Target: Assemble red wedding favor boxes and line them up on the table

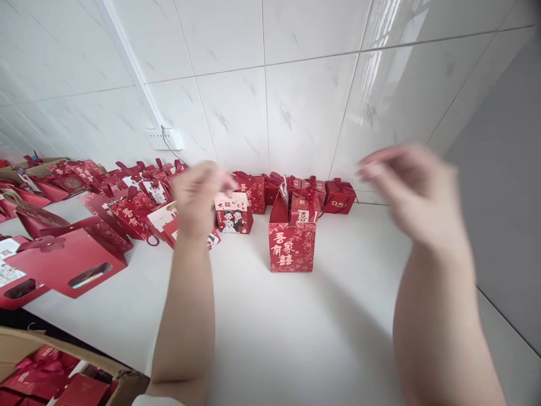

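My left hand is raised over the counter, left of a red gift box with pale Chinese lettering. Motion smears its bent fingers, so I cannot tell whether it holds anything. To the right of that box and higher than it, my right hand hangs in the air, blurred. Its thumb and forefinger come together in a pinch; anything between them is too small to make out. Neither hand touches the box, which stands upright with its top panels raised. Behind my left hand stands a small box with a cartoon couple.
Several ribboned red boxes line the tiled wall. Many red gift bags crowd the counter's left side. A carton of red boxes sits below the front edge. A power socket is on the wall.
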